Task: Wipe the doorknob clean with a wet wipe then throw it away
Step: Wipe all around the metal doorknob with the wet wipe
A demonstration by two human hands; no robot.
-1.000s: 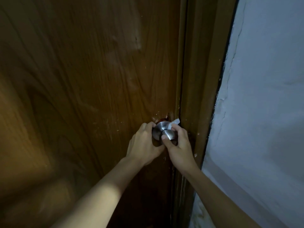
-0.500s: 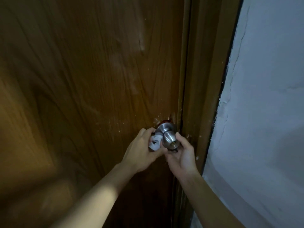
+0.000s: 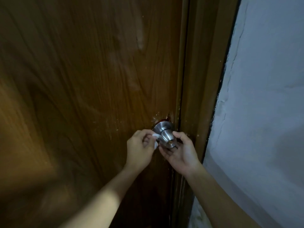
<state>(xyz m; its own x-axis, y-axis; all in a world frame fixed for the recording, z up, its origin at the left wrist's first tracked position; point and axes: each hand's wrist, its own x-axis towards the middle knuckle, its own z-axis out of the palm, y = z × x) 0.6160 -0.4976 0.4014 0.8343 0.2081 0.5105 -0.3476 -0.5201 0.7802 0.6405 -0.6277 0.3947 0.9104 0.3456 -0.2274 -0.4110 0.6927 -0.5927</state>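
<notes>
The doorknob (image 3: pixel 165 137), a brushed-metal unit with a keyhole in its face, was mounted at the 3 o'clock edge of the wooden door (image 3: pixel 82 96), just beside the door frame (image 3: pixel 197 96). No container appeared in the view.

The left hand (image 3: pixel 139 152) was positioned at 9 o'clock of the doorknob. Its fingers (image 3: pixel 144 133) were clamped on the wet wipe (image 3: pixel 155 137), which was pressed against the 9 o'clock side of the knob neck. Only a small white part of the wet wipe was visible; the rest was covered by the fingers.

The right hand (image 3: pixel 181 152) cupped the doorknob from 5 o'clock, with its fingers spread apart and curled around the knob; the thumb lay at 3 o'clock of the knob. The underside of the doorknob was hidden by this hand.

The lighting was dim. A pale wall (image 3: pixel 263 112) occupied the 3 o'clock side of the view. Both forearms were cut off at the 6 o'clock edge.
</notes>
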